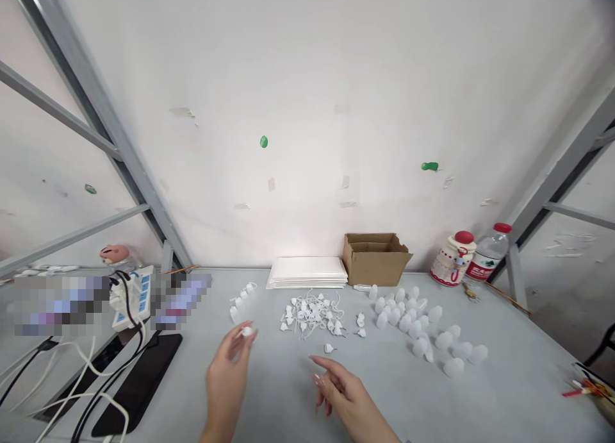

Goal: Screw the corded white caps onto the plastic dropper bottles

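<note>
My left hand [230,366] pinches a small white piece [246,332] between thumb and fingertips. To the right, my right hand [339,392] is over the grey table with thumb and index finger apart and nothing between them. A single white piece with a thin pin [329,348] lies just beyond its fingertips. Farther back is a heap of small white pieces with cords [312,313]. A short row of white pieces [243,297] rests behind my left hand. Many frosted white caps [413,324] are scattered on the right.
An open cardboard box [375,267] and a stack of white sheets [307,273] stand by the wall. Bottles [486,257] are at the back right. A black phone [139,382], a power strip [137,302] and cables cover the left side.
</note>
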A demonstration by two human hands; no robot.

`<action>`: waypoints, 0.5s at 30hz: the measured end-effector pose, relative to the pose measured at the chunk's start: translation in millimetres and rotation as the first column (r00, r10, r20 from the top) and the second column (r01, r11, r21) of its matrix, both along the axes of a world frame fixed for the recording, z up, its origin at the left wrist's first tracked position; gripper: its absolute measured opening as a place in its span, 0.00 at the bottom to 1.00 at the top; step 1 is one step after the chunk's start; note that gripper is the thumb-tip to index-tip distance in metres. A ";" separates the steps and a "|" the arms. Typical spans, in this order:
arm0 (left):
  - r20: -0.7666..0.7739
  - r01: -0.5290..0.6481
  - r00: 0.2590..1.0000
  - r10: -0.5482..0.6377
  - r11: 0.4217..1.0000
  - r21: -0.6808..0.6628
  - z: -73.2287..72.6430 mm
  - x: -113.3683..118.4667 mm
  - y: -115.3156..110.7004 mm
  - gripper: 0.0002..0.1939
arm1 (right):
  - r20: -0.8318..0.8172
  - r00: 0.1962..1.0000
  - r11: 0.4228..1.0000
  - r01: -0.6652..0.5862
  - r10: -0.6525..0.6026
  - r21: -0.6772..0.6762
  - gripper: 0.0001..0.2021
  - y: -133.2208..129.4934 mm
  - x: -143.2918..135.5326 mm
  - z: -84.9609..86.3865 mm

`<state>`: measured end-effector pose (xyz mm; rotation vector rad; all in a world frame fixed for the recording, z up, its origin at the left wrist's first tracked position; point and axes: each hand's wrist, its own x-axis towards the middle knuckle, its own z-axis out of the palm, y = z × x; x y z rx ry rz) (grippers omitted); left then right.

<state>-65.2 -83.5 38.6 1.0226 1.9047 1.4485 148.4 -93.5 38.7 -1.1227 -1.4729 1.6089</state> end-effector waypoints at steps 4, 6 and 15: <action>-0.195 -0.201 0.966 0.169 0.966 -0.163 -22.3 -43.6 6.6 0.17 | 0.021 0.999 0.999 0.041 -0.041 0.029 0.31 0.4 4.6 7.2; -0.254 -0.230 0.950 0.181 0.957 -0.175 -31.4 -54.7 11.8 0.17 | 0.018 0.998 0.997 0.060 -0.061 0.041 0.30 0.4 5.3 10.4; -0.256 -0.211 0.951 0.174 0.969 -0.126 -41.7 -58.4 38.4 0.16 | 0.046 0.994 0.993 0.100 -0.103 0.062 0.26 -1.4 6.1 4.9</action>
